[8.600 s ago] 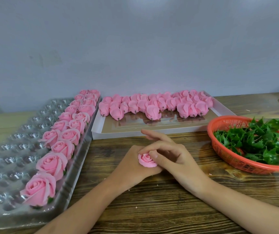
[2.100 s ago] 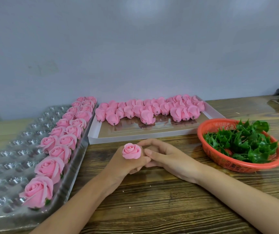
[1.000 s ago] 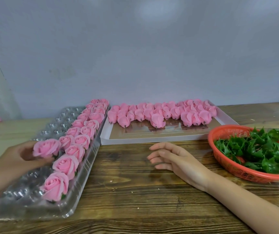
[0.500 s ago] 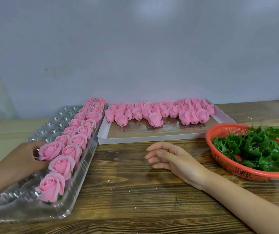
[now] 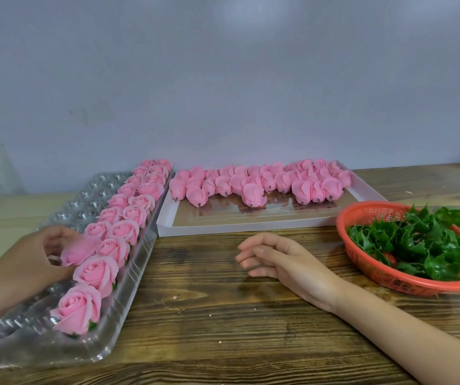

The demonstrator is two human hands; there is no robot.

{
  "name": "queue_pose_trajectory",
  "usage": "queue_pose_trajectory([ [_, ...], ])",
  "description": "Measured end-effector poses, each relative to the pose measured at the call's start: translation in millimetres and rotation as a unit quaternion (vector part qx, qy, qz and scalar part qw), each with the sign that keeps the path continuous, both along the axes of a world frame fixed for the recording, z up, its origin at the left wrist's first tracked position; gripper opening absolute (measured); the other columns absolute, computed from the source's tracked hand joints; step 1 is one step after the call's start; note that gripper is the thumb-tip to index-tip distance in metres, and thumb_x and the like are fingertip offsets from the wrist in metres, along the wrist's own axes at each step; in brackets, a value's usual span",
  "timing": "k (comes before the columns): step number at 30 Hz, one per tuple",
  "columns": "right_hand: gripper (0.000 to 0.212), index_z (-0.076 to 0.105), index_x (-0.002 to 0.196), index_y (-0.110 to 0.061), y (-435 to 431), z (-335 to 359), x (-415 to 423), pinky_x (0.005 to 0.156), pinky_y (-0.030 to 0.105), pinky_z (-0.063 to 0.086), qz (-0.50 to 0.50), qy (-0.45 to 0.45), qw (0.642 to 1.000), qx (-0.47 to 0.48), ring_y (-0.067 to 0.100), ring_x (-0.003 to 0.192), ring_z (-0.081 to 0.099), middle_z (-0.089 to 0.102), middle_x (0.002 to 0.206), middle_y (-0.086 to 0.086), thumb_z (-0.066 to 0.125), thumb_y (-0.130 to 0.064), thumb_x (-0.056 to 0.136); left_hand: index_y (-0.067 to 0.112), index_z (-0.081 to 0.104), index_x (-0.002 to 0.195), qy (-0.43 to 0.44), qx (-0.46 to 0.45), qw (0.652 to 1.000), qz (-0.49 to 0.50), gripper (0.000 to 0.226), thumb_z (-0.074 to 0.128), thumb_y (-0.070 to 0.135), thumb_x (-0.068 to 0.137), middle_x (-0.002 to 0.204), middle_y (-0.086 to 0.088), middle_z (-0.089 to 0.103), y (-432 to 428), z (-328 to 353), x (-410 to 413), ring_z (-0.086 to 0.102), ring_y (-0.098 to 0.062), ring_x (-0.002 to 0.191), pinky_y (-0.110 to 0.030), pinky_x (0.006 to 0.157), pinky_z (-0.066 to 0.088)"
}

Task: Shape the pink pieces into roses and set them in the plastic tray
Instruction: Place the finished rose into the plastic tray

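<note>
At the left end of the tabletop (image 5: 223, 315), over the plastic tray (image 5: 128, 309), the left hand (image 5: 37, 257) is curling its fingers and thumb round one shaped rose (image 5: 80, 251). It is gripping from behind and below, I am judging, so the open petals are facing away from the palm and not getting crushed. The rose is tilting on its side and blurring, just left of the standing roses (image 5: 95, 270) that are filling two columns along the tray's right side. I cannot tell whether its base is touching a cup yet. I am reading this as the seating step: the rose is going in next to its neighbours so the columns are filling in order, and the bare cups further left are waiting. The right hand (image 5: 281, 259) is resting on the wood with fingers loosely bent, holding nothing; it is lying between the two supplies, which I am taking as readiness for the next pick. The pink pieces (image 5: 253, 184) are lying in rows at the back of the white box (image 5: 251, 227), stubs pointing toward me, likely for easy pinching. The orange basket (image 5: 390, 276) is holding the green leaves (image 5: 417, 245) near that free hand. Plenty of pieces are waiting, so the job is looking well short of done.
</note>
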State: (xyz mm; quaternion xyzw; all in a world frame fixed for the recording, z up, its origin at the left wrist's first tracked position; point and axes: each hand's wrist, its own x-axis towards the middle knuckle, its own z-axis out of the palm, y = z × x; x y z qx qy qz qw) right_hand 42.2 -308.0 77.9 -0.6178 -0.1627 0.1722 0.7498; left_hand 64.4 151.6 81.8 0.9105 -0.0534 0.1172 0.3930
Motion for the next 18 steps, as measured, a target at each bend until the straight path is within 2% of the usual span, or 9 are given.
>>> queue_pose_trajectory([
  [3, 0.022, 0.063, 0.113, -0.002, 0, 1, -1, 0.083, 0.024, 0.055, 0.001, -0.001, 1.0, 0.0, 0.014, 0.094, 0.069, 0.072, 0.105, 0.013, 0.045, -0.004, 0.102, 0.035, 0.066, 0.091, -0.007, 0.026, 1.0, -0.01, 0.063, 0.098, 0.023, 0.038, 0.076, 0.007, 0.073, 6, -7, 3, 0.071, -0.018, 0.068, -0.028, 0.05, 0.057],
  [5, 0.022, 0.063, 0.113, -0.001, -1, 1, -1, 0.084, 0.024, 0.055, 0.002, -0.002, 1.0, -0.001, 0.014, 0.095, 0.069, 0.072, 0.105, 0.013, 0.044, -0.004, 0.102, 0.036, 0.066, 0.091, -0.01, 0.041, 0.999, -0.013, 0.064, 0.097, 0.015, 0.039, 0.08, 0.007, 0.073, 10, -8, 6, 0.071, -0.017, 0.071, -0.028, 0.052, 0.058],
  [9, 0.022, 0.063, 0.114, 0.0, -1, 0, 0, 0.083, 0.024, 0.055, 0.004, -0.003, 1.0, -0.002, 0.013, 0.094, 0.069, 0.071, 0.105, 0.013, 0.044, -0.003, 0.102, 0.038, 0.065, 0.092, -0.007, 0.003, 1.0, -0.026, 0.071, 0.098, 0.022, 0.032, 0.092, 0.007, 0.073, 19, -4, 12, 0.073, -0.017, 0.076, -0.036, 0.061, 0.061],
  [14, 0.022, 0.064, 0.112, -0.001, -1, 0, 0, 0.081, 0.022, 0.054, 0.008, -0.003, 1.0, 0.001, 0.013, 0.095, 0.069, 0.072, 0.105, 0.012, 0.044, -0.004, 0.102, 0.035, 0.064, 0.095, -0.036, 0.015, 0.999, -0.022, 0.061, 0.09, 0.02, 0.042, 0.085, 0.006, 0.074, 18, -8, 11, 0.072, -0.017, 0.071, -0.035, 0.051, 0.059],
  [16, 0.022, 0.064, 0.112, -0.002, -1, -1, 0, 0.081, 0.022, 0.054, 0.008, -0.004, 1.0, 0.001, 0.013, 0.095, 0.069, 0.072, 0.105, 0.012, 0.044, -0.004, 0.102, 0.039, 0.065, 0.1, -0.026, 0.025, 0.999, -0.025, 0.06, 0.092, 0.018, 0.051, 0.091, 0.012, 0.073, 20, -12, 10, 0.072, -0.016, 0.079, -0.035, 0.055, 0.059],
  [18, 0.022, 0.064, 0.111, -0.003, -1, -2, 1, 0.08, 0.022, 0.054, 0.008, -0.004, 1.0, 0.001, 0.012, 0.094, 0.069, 0.072, 0.104, 0.011, 0.044, -0.004, 0.102, 0.041, 0.064, 0.107, -0.015, 0.057, 0.998, -0.027, 0.058, 0.091, 0.024, 0.059, 0.099, 0.018, 0.07, 18, -12, 7, 0.069, -0.014, 0.088, -0.028, 0.063, 0.057],
])
